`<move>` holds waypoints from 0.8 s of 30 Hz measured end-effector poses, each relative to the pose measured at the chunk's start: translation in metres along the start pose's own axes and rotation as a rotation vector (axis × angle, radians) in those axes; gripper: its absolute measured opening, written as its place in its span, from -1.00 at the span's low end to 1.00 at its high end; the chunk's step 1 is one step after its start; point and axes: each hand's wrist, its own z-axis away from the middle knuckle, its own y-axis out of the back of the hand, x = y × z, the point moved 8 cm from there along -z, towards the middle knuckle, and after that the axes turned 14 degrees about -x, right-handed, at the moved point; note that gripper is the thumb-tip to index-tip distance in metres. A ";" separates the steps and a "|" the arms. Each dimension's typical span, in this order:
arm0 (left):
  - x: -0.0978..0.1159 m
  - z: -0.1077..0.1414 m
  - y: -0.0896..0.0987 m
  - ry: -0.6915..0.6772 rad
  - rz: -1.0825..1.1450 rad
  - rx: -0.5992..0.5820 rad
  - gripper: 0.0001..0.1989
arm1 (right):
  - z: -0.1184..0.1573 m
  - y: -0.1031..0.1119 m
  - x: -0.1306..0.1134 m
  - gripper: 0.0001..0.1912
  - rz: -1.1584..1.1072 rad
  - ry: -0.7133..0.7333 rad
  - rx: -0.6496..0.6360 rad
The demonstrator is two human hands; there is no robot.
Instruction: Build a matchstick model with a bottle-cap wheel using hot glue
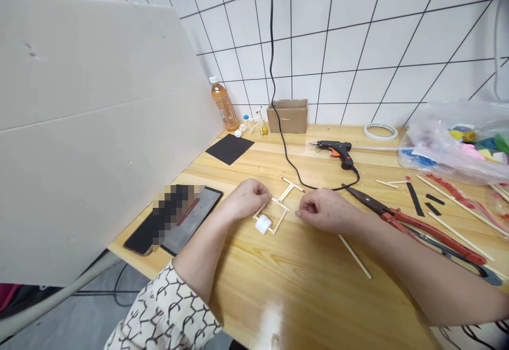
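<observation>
A small frame of pale wooden sticks [280, 221] lies on the table in front of me, with a white round piece [263, 225] on its near side. A short stem at its far end bears a crosswise stick with red tips [293, 184]. My left hand [248, 199] has its fingers pinched at the frame's left corner; the fingertips partly hide that corner. To the right of the frame, apart from it, my right hand [324, 210] rests with curled fingers. Whether anything small sits in those fingers is hidden. A loose stick [355, 256] lies just below the right hand.
A black glue gun [336, 149] lies behind my right hand, its cord crossing the table. Red-handled pliers [421, 226] lie beside my right forearm. Further back are a bottle [225, 103], a cardboard box [292, 116] and a tape roll [380, 131]. Phones [191, 228] lie left.
</observation>
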 end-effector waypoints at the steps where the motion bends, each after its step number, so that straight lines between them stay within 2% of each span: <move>1: 0.000 -0.001 -0.002 0.000 0.005 -0.008 -0.84 | 0.000 0.000 0.000 -0.78 0.004 0.000 0.002; 9: 0.007 0.002 -0.011 0.025 0.059 -0.015 -0.93 | 0.002 -0.003 -0.009 -0.85 0.059 0.003 0.032; 16: 0.011 0.006 -0.013 0.019 0.002 -0.002 -0.97 | 0.004 -0.005 -0.014 -0.84 0.083 0.029 0.038; 24: 0.011 0.007 -0.014 0.035 -0.034 -0.017 -0.92 | 0.003 -0.008 -0.013 -0.81 0.099 -0.006 0.026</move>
